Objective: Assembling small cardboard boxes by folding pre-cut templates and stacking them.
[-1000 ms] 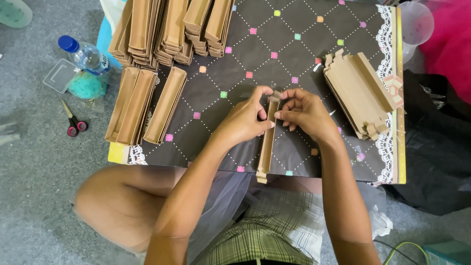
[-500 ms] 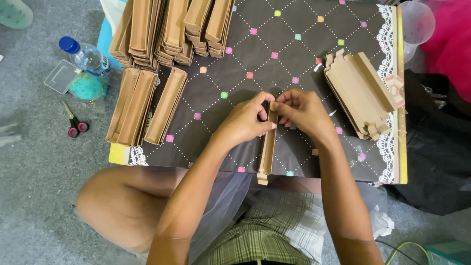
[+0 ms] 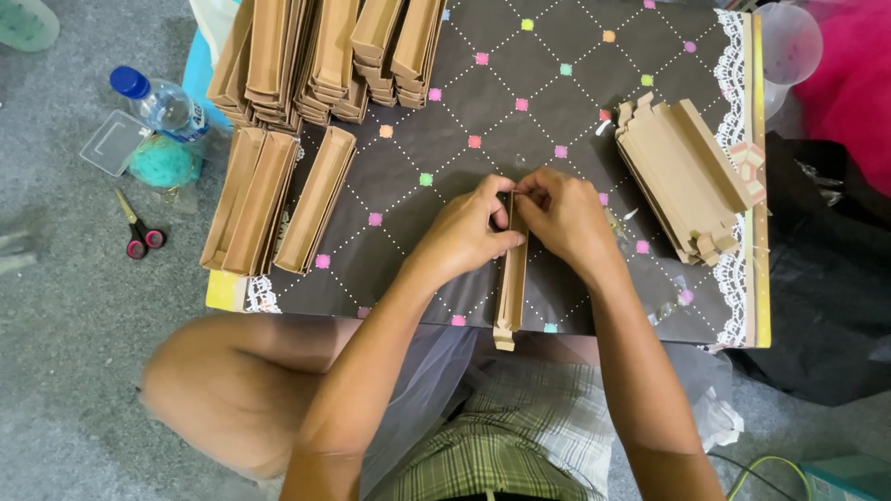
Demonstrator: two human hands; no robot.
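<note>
A long, narrow brown cardboard piece (image 3: 511, 288) lies lengthwise on a low table with a dark cloth dotted in colours (image 3: 520, 111), its near end past the table's front edge. My left hand (image 3: 464, 232) grips the left side of its far end. My right hand (image 3: 566, 218) pinches that same end from the right, fingertips meeting the left hand's. A stack of flat, unfolded brown cardboard blanks (image 3: 682, 181) lies to the right of my hands.
Folded brown cardboard boxes (image 3: 278, 199) lie in rows at the table's left and piled at the back (image 3: 325, 56). On the grey floor to the left are red-handled scissors (image 3: 139, 232), a water bottle (image 3: 162, 102), a clear plastic lid and a teal ball. My bare knee (image 3: 232, 390) shows below.
Both hands have closed in tighter on the far end of the cardboard piece, the fingertips now pressed together. The piece itself has stayed in place.
</note>
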